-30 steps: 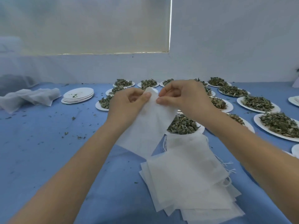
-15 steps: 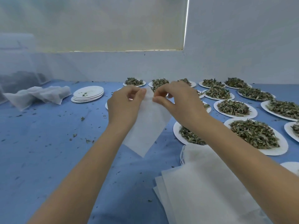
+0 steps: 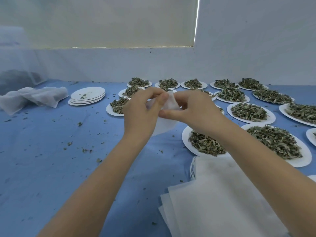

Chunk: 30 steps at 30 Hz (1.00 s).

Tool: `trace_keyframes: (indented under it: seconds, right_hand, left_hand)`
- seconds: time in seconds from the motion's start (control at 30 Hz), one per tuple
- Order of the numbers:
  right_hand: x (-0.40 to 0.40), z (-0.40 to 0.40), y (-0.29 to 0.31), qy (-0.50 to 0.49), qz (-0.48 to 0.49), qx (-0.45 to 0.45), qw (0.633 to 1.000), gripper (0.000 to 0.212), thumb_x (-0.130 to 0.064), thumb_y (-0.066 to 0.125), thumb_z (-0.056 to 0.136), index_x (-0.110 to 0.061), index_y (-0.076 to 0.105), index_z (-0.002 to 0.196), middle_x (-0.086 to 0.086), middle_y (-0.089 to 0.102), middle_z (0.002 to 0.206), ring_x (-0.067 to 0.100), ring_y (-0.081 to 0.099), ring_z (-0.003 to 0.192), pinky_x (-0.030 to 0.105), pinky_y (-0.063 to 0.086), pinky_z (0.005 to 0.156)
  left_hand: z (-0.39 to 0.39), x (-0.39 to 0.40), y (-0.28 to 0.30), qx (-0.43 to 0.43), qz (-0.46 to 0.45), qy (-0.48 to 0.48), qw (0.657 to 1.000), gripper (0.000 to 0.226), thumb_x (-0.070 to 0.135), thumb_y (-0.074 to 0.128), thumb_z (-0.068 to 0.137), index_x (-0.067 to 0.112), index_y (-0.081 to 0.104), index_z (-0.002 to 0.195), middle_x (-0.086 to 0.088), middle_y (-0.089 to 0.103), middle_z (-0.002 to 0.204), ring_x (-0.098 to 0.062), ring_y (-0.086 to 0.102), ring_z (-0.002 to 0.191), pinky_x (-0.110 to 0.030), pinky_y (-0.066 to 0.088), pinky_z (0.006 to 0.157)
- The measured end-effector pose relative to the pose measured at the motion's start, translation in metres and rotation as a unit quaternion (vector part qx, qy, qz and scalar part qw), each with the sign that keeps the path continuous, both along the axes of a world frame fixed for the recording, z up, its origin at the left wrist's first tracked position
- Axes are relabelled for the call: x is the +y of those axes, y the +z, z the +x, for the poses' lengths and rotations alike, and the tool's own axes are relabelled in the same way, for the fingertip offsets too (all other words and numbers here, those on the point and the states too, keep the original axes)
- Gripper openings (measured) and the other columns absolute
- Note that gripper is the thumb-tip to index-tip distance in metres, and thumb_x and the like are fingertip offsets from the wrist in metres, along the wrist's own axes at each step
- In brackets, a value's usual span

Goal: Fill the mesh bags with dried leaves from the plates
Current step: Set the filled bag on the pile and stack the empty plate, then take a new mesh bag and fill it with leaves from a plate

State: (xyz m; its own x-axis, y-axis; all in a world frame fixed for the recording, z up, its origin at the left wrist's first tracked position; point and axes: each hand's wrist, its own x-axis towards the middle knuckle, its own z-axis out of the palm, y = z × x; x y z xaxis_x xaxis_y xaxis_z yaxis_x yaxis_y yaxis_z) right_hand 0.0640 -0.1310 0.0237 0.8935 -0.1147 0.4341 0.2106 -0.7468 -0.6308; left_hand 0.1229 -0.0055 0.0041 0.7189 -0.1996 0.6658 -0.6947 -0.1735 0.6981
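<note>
— What do we see of the mesh bag [image 3: 166, 124]?
— Little: both hands cover most of it, so we cannot tell how wide its mouth stands. It hangs in the air above the blue table [image 3: 42, 168], just left of the nearest plate of dried leaves [image 3: 206, 143].
— And the hands?
— The left hand [image 3: 141, 111] and right hand [image 3: 195, 111] each pinch the bag's top edge, fingers curled, thumbs (nearly touching) pointing inward.
— Around that plate?
— Just in front of it lies a stack of flat bags [image 3: 222, 199], cut off by the frame and partly under the right forearm. More heaped plates spread behind and right; empty plates [image 3: 87, 96] stand well left, crumpled netting [image 3: 34, 98] beyond them.
</note>
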Motion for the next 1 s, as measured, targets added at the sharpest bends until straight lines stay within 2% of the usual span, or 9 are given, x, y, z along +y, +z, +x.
trace_keyframes:
  seconds: [0.2, 0.27, 0.4, 0.6, 0.7, 0.73, 0.77, 0.87, 1.0]
  right_hand:
    - [-0.008, -0.001, -0.003, 0.026, 0.094, 0.048, 0.994, 0.016, -0.027, 0.064, 0.088, -0.015, 0.071, 0.08, -0.004, 0.066, 0.064, 0.0, 0.058, 0.058, 0.016, 0.041, 0.057]
    - [-0.007, -0.002, -0.003, 0.053, 0.137, 0.092, 0.985, 0.026, -0.028, 0.057, 0.092, -0.006, 0.071, 0.091, 0.009, 0.073, 0.085, 0.019, 0.069, 0.081, 0.036, 0.054, 0.079]
    - [-0.003, -0.001, -0.003, 0.068, 0.192, 0.165, 0.965, 0.044, -0.024, 0.05, 0.094, 0.018, 0.05, 0.108, 0.037, 0.048, 0.119, 0.049, 0.047, 0.112, 0.064, 0.033, 0.099]
    - [0.002, -0.003, -0.007, 0.128, 0.33, 0.175, 0.919, 0.031, 0.0, 0.039, 0.092, 0.013, 0.051, 0.117, 0.034, 0.055, 0.117, 0.032, 0.06, 0.099, 0.045, 0.045, 0.099]
    - [0.003, -0.004, -0.009, 0.14, 0.4, 0.18, 0.888, 0.048, 0.0, 0.036, 0.088, 0.024, 0.019, 0.127, 0.042, 0.008, 0.126, 0.054, 0.029, 0.097, 0.058, -0.004, 0.098]
    - [0.004, -0.006, -0.009, 0.159, 0.427, 0.17, 0.874, 0.056, -0.002, 0.038, 0.086, 0.024, 0.011, 0.127, 0.011, 0.024, 0.102, 0.044, 0.026, 0.092, 0.043, 0.006, 0.076]
    - [0.002, -0.008, -0.01, 0.178, 0.454, 0.159, 0.858, 0.062, -0.004, 0.039, 0.082, 0.024, 0.009, 0.128, 0.043, 0.037, 0.106, 0.036, 0.025, 0.092, 0.039, 0.016, 0.08]
    - [-0.001, -0.017, -0.008, 0.231, 0.502, 0.132, 0.823, 0.066, -0.01, 0.042, 0.076, 0.022, 0.027, 0.131, 0.028, 0.047, 0.111, 0.033, 0.042, 0.101, 0.039, 0.036, 0.091]
    - [-0.003, -0.022, -0.007, 0.264, 0.539, 0.117, 0.791, 0.055, -0.017, 0.038, 0.074, 0.005, 0.042, 0.124, 0.019, 0.04, 0.115, 0.03, 0.032, 0.109, 0.039, 0.026, 0.095]
  left_hand:
    - [0.009, 0.0, -0.002, -0.042, 0.026, -0.018, 0.999, 0.016, 0.033, 0.061, 0.088, 0.046, 0.057, 0.08, 0.015, 0.056, 0.085, 0.011, 0.049, 0.08, -0.004, 0.035, 0.071]
    - [0.01, -0.001, -0.003, -0.063, 0.025, -0.025, 0.997, 0.017, 0.031, 0.061, 0.087, 0.046, 0.056, 0.081, 0.016, 0.056, 0.085, 0.011, 0.049, 0.081, -0.003, 0.034, 0.072]
    - [0.013, -0.002, -0.006, -0.093, 0.019, -0.047, 0.994, 0.008, 0.029, 0.061, 0.088, 0.037, 0.059, 0.085, 0.018, 0.058, 0.087, 0.008, 0.051, 0.085, -0.004, 0.034, 0.076]
    - [0.018, 0.003, -0.009, -0.119, 0.072, -0.038, 0.99, 0.009, 0.016, 0.057, 0.091, 0.014, 0.066, 0.093, 0.014, 0.059, 0.089, 0.002, 0.049, 0.084, -0.004, 0.033, 0.077]
    - [0.016, 0.006, -0.007, -0.175, 0.131, -0.034, 0.975, 0.017, 0.009, 0.05, 0.092, 0.006, 0.065, 0.099, 0.004, 0.063, 0.095, -0.008, 0.052, 0.088, -0.01, 0.032, 0.081]
    - [0.014, 0.007, -0.006, -0.191, 0.158, -0.04, 0.968, 0.023, 0.009, 0.046, 0.09, 0.006, 0.064, 0.104, 0.0, 0.064, 0.1, -0.012, 0.053, 0.093, -0.014, 0.031, 0.085]
    - [0.012, 0.01, -0.004, -0.207, 0.188, -0.051, 0.959, 0.032, 0.013, 0.042, 0.086, 0.005, 0.062, 0.109, -0.002, 0.064, 0.106, -0.016, 0.053, 0.099, -0.018, 0.03, 0.091]
    - [0.008, 0.015, -0.004, -0.27, 0.282, -0.083, 0.917, 0.067, 0.036, 0.041, 0.067, 0.004, 0.052, 0.125, -0.005, 0.056, 0.119, -0.021, 0.045, 0.112, -0.029, 0.024, 0.101]
    - [0.006, 0.005, -0.011, -0.341, 0.367, -0.004, 0.865, 0.072, 0.033, 0.057, 0.068, -0.003, 0.047, 0.13, -0.013, 0.053, 0.124, -0.032, 0.048, 0.114, -0.039, 0.027, 0.102]
